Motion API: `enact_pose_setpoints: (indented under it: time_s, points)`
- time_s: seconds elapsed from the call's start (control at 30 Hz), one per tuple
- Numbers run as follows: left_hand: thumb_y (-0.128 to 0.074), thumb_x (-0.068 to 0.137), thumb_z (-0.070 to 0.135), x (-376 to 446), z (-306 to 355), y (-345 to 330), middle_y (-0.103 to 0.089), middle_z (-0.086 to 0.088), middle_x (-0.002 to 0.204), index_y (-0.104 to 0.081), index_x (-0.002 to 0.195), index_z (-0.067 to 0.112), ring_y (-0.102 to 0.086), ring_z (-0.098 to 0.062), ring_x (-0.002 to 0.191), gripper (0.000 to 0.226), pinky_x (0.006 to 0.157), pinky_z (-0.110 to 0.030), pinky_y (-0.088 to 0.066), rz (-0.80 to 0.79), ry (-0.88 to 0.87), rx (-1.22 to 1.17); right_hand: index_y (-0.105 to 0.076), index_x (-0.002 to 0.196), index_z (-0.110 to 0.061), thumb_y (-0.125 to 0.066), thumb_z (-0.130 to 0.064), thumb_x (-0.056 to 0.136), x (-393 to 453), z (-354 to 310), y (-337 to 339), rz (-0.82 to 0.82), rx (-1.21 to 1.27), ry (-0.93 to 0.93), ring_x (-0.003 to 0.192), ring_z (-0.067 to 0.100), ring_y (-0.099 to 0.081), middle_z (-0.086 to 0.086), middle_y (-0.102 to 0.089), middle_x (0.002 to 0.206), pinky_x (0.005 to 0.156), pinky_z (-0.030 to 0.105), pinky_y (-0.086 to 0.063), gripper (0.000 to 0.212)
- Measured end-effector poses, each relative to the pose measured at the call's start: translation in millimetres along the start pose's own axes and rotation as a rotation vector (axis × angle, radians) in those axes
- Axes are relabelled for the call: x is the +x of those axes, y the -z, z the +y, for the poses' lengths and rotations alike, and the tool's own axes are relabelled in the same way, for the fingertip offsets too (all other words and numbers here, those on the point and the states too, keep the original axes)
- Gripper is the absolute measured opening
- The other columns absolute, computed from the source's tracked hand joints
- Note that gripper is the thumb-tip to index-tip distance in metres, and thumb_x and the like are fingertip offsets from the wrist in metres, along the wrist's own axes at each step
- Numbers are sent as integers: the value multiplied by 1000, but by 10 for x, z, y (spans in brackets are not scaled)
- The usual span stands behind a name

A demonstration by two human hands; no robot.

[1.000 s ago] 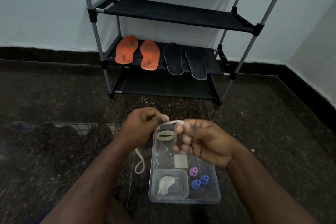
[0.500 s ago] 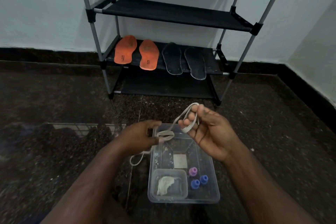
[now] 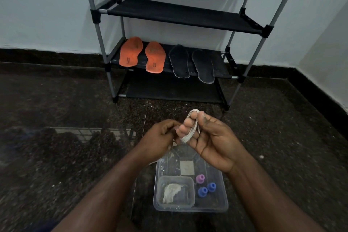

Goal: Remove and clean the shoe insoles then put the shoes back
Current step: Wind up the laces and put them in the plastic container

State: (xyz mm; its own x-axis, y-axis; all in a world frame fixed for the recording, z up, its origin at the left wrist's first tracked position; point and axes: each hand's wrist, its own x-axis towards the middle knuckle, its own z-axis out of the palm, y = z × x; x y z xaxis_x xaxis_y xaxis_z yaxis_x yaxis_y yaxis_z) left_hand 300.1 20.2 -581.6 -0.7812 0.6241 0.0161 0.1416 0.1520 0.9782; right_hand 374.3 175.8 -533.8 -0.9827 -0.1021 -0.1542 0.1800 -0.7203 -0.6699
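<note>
Two orange insoles (image 3: 142, 56) and two black insoles (image 3: 191, 64) lie side by side on the middle shelf of a black rack (image 3: 175, 15). No shoes are in view. My right hand (image 3: 209, 138) holds a whitish shoelace (image 3: 191, 128) looped round its fingers, above the clear plastic box (image 3: 224, 207). My left hand (image 3: 160, 137) sits close beside it, fingers curled, pinching the lace's other part.
The clear box on the dark stone floor holds a smaller tub with a white cloth (image 3: 172, 192), a purple cap (image 3: 200, 178) and two blue caps (image 3: 206, 189). White walls meet in a corner at the right. The rack's top and bottom shelves are bare.
My right hand has wound the lace tighter round its fingers, and my left hand has risen up close to it. The lace end trailing on the floor has been drawn up.
</note>
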Motion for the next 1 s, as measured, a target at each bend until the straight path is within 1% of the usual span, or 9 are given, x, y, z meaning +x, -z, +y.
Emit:
enact_pose_setpoints:
  time_s: [0.1, 0.2, 0.3, 0.4, 0.53, 0.67, 0.77, 0.87, 1.0]
  points:
    - [-48, 104, 21, -21, -12, -54, -65, 4, 71, -66, 103, 21, -49, -8, 54, 18, 54, -29, -41, -71, -2, 138, -61, 103, -3, -44, -15, 99, 10, 4, -39, 96, 28, 122, 103, 33, -69, 22, -69, 107, 93, 43, -55, 22]
    - [-49, 103, 25, -47, 2, -100, -68, 3, 74, -64, 91, 34, -58, -17, 61, 22, 62, -39, -49, -137, -7, 243, -59, 104, -3, -41, -13, 100, 28, 1, -44, 185, -4, 229, 110, 33, -66, 23, -67, 116, 97, 43, -52, 21]
    - [-52, 102, 31, -79, 60, -112, -69, 6, 76, -67, 89, 32, -63, -11, 66, 19, 68, -41, -53, -175, 39, 327, -58, 106, -3, -40, -11, 102, 73, 39, 6, 292, -212, 323, 111, 29, -66, 19, -69, 114, 99, 40, -51, 21]
    - [-57, 98, 40, -111, 153, -90, -68, 1, 76, -67, 85, 24, -64, -16, 71, 23, 69, -42, -53, -168, 5, 408, -61, 106, -5, -42, -11, 103, 102, 102, 76, 377, -511, 378, 105, 22, -69, 13, -73, 105, 94, 35, -53, 20]
    - [-63, 93, 46, -112, 231, 38, -68, 4, 77, -68, 83, 27, -63, -11, 71, 22, 69, -41, -54, -91, -19, 484, -65, 102, -12, -47, -17, 102, 93, 136, 133, 445, -759, 287, 93, 22, -71, 8, -74, 93, 80, 35, -58, 18]
    - [-66, 91, 43, -90, 229, 162, -67, 18, 85, -69, 86, 35, -63, 1, 82, 10, 78, -40, -56, -25, -89, 506, -67, 97, -14, -49, -19, 101, 99, 156, 185, 425, -913, 173, 84, 19, -70, 7, -74, 87, 74, 31, -55, 19]
    - [-66, 88, 44, -62, 186, 220, -66, 19, 88, -68, 87, 36, -62, 0, 86, 8, 77, -41, -55, 31, -154, 508, -69, 92, -15, -48, -23, 101, 80, 174, 204, 349, -1066, 43, 80, 20, -68, 6, -74, 85, 72, 32, -52, 24]
    - [-71, 85, 36, -44, 134, 244, -66, 17, 86, -69, 83, 35, -62, -2, 85, 4, 76, -41, -53, 123, -205, 502, -66, 96, -6, -44, -19, 103, 24, 177, 117, 212, -957, -113, 76, 19, -67, 8, -72, 81, 70, 24, -52, 27]
    - [-74, 86, 22, -48, 131, 226, -71, 9, 84, -71, 80, 29, -66, -8, 83, 9, 78, -45, -55, 210, -175, 292, -66, 107, -3, -43, -20, 103, -25, 124, 71, 74, -702, -259, 77, 24, -64, 9, -66, 79, 90, 44, -49, 28]
